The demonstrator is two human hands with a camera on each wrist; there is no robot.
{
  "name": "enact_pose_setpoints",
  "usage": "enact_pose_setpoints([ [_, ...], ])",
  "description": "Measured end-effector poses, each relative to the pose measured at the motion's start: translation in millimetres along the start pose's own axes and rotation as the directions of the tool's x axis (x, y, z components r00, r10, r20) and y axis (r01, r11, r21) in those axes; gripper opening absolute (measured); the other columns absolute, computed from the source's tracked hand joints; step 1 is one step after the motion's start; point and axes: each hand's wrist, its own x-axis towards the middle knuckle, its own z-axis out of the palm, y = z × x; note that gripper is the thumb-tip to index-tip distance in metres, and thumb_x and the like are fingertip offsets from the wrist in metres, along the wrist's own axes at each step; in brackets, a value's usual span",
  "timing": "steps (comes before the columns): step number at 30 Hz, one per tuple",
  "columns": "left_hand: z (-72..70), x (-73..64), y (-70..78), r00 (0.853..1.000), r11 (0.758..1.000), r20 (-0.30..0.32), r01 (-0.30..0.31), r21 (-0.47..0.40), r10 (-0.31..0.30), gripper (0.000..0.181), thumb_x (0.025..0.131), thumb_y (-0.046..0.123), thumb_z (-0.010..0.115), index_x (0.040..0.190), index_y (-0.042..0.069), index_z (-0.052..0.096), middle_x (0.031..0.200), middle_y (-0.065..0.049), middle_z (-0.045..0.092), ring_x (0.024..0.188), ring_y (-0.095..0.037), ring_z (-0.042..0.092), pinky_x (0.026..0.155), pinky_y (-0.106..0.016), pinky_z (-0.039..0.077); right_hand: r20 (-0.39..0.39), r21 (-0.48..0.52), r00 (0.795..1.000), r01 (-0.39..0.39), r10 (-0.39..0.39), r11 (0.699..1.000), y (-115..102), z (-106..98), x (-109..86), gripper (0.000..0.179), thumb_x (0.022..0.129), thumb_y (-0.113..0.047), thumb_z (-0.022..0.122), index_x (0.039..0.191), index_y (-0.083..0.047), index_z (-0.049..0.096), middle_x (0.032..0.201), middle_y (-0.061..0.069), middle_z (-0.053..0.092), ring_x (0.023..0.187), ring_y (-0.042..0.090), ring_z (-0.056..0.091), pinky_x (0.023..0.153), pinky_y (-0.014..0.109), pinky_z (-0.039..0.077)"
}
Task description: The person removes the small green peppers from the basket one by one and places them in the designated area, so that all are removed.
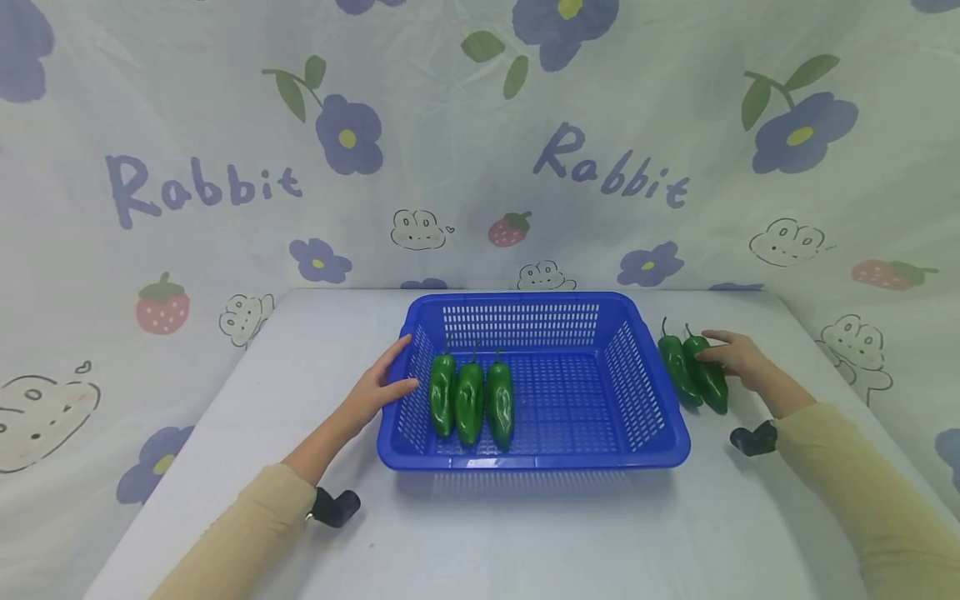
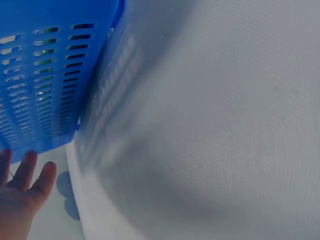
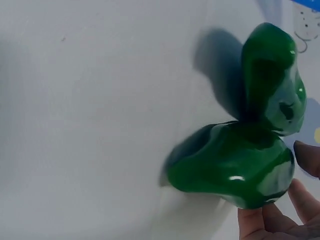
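My left hand (image 1: 369,393) is at the left rim of a blue plastic basket (image 1: 540,461), thumb and fingers spread and fairly straight. In the left wrist view its fingers (image 2: 45,181) extend beside the basket's slotted wall. Inside the basket, along its left side, lie three glossy green peppers (image 1: 469,404) with stems toward the back. To the right of the basket, my right hand (image 1: 738,357) holds the outer green pepper (image 1: 711,385), thumb on one side and fingers on the other. Another green pepper (image 1: 678,371) lies against it, next to the basket.
A white table (image 1: 525,542) carries everything. Behind it hangs a pale curtain (image 1: 465,158) printed with flowers, rabbits and strawberries. Dark wrist-worn devices (image 1: 336,507) show below both hands.
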Motion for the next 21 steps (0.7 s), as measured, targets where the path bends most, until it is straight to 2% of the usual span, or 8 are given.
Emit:
enact_pose_setpoints([
  [5, 0.4, -0.1, 0.5, 1.0, 1.0, 0.003, -0.005, 0.003, 0.005, 0.073, 0.088, 0.023, 0.054, 0.148, 0.02, 0.013, 0.152, -0.019, 0.009, 0.135, -0.043, 0.02, 0.103, -0.056, 0.026, -0.006, 0.009, 1.0, 0.03, -0.03, 1.0, -2, -7, -1.2, 0.071, 0.091, -0.022, 0.05, 0.145, -0.001, 0.008, 0.142, 0.035, 0.019, 0.128, 0.051, 0.026, 0.101, 0.061, 0.028],
  [9, 0.5, 0.8, 0.3, 1.0, 1.0, 0.001, -0.004, 0.003, 0.004, 0.072, 0.088, 0.023, 0.054, 0.148, 0.02, 0.013, 0.152, -0.019, 0.009, 0.135, -0.043, 0.019, 0.104, -0.056, 0.025, -0.016, 0.023, 0.995, 0.094, -0.094, 0.995, -9, -13, -5.4, 0.068, 0.094, -0.02, 0.046, 0.145, 0.001, 0.007, 0.141, 0.035, 0.022, 0.129, 0.049, 0.025, 0.102, 0.055, 0.031],
  [12, 0.1, 0.8, 0.1, 1.0, 1.0, 0.0, -0.003, 0.005, 0.003, 0.073, 0.088, 0.023, 0.054, 0.148, 0.019, 0.014, 0.152, -0.019, 0.009, 0.135, -0.043, 0.02, 0.103, -0.056, 0.025, -0.022, 0.021, 0.988, 0.156, -0.155, 0.988, -19, -17, -10.2, 0.066, 0.095, -0.022, 0.046, 0.144, 0.003, 0.009, 0.14, 0.034, 0.025, 0.126, 0.042, 0.036, 0.102, 0.047, 0.036],
  [14, -0.2, 1.0, 0.2, 1.0, 1.0, -0.002, 0.0, 0.002, 0.0, 0.073, 0.088, 0.024, 0.054, 0.148, 0.019, 0.014, 0.152, -0.019, 0.009, 0.135, -0.043, 0.021, 0.103, -0.056, 0.026, -0.019, 0.014, 0.983, 0.182, -0.181, 0.983, -28, -19, -13.5, 0.067, 0.095, -0.025, 0.046, 0.144, 0.003, 0.01, 0.14, 0.033, 0.028, 0.12, 0.033, 0.046, 0.098, 0.04, 0.042],
  [16, -0.4, 1.0, 0.5, 1.0, 1.0, -0.004, 0.002, 0.001, -0.002, 0.073, 0.088, 0.024, 0.054, 0.148, 0.019, 0.014, 0.152, -0.019, 0.009, 0.135, -0.043, 0.021, 0.103, -0.055, 0.026, -0.017, 0.015, 0.979, 0.205, -0.204, 0.979, -35, -21, -16.5, 0.068, 0.095, -0.027, 0.048, 0.144, 0.003, 0.012, 0.141, 0.032, 0.028, 0.104, 0.011, 0.057, 0.094, 0.032, 0.046],
  [17, -0.5, 1.0, 0.6, 1.0, 1.0, -0.004, 0.002, 0.001, -0.002, 0.073, 0.088, 0.024, 0.054, 0.148, 0.019, 0.014, 0.152, -0.019, 0.009, 0.134, -0.043, 0.021, 0.103, -0.055, 0.026, -0.012, 0.011, 0.977, 0.214, -0.214, 0.977, -40, -22, -18.4, 0.069, 0.095, -0.027, 0.048, 0.144, 0.003, 0.012, 0.141, 0.031, 0.028, 0.096, 0.0, 0.056, 0.091, 0.029, 0.048],
  [21, -0.3, 0.9, 0.4, 1.0, 1.0, -0.001, 0.0, 0.003, 0.0, 0.073, 0.088, 0.024, 0.055, 0.148, 0.019, 0.013, 0.152, -0.019, 0.009, 0.135, -0.043, 0.02, 0.104, -0.055, 0.026, 0.004, 0.039, 0.968, 0.252, -0.252, 0.967, -56, -22, -26.5, 0.068, 0.095, -0.026, 0.048, 0.144, 0.003, 0.012, 0.142, 0.032, 0.025, 0.078, -0.019, 0.048, 0.084, 0.019, 0.049],
])
